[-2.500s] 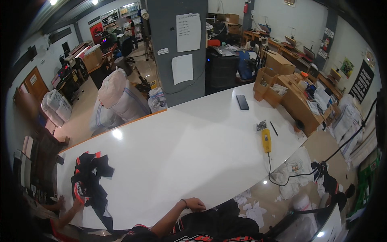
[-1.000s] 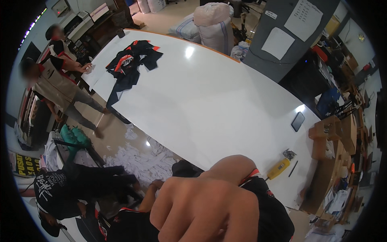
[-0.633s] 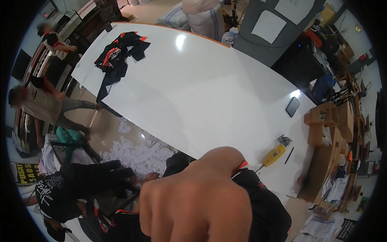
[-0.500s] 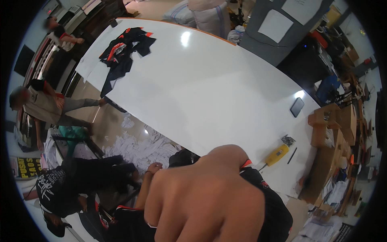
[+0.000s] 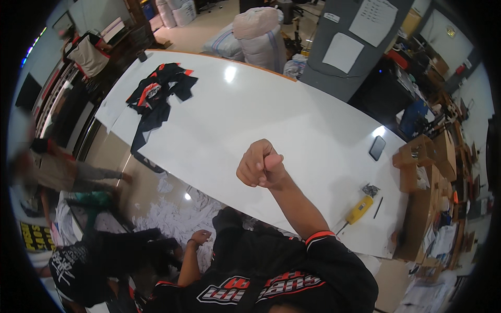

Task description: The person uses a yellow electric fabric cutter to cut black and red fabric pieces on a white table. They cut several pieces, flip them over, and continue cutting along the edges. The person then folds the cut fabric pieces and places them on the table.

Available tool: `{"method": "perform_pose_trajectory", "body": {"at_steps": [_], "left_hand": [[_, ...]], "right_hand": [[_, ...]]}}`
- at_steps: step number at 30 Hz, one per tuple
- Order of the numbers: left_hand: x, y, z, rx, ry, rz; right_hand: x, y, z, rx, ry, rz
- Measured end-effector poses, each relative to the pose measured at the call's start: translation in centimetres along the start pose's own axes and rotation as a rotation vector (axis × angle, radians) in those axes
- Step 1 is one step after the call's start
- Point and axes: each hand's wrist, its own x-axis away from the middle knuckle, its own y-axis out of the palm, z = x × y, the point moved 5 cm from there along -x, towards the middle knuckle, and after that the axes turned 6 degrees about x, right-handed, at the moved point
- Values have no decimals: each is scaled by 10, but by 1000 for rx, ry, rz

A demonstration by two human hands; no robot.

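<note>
My right hand (image 5: 261, 164) is raised over the white table (image 5: 313, 130), its fingers curled into a loose fist, and nothing shows in it. My left hand (image 5: 200, 238) hangs low beside the table's near edge, its fingers loosely apart and holding nothing that I can see. To the right of my right forearm lie a yellow tool (image 5: 360, 209) with a thin metal shaft and a slim black stick (image 5: 378, 207). Farther up, a dark phone (image 5: 377, 148) rests flat. Black and orange garment pieces (image 5: 156, 94) are spread at the table's far left.
Cardboard boxes (image 5: 415, 154) stand along the right side. White scraps (image 5: 172, 208) cover the floor at the left. A person in dark clothes (image 5: 88, 261) is close on my left, and two others are farther left. Beyond the table are stuffed sacks (image 5: 261, 39) and a grey pillar (image 5: 344, 52).
My right hand has moved away from right before the camera to above the table, still curled. My left hand has hardly moved. The view has tilted slightly, showing more of the far floor.
</note>
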Motion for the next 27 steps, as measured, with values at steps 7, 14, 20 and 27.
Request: {"method": "perform_pose_trajectory", "body": {"at_steps": [7, 14, 20, 27], "left_hand": [[-40, -46, 101, -289, 187, -177], [-33, -123, 221, -441, 111, -624], [-77, -268, 305, -110, 588, -324], [-161, -428, 389, 41, 888, 581]], "right_hand": [[29, -1, -26, 367, -5, 256], [249, -5, -27, 922, 123, 1327], [404, 82, 125, 544, 988, 1919], [362, 45, 170, 597, 1093, 1981]]}}
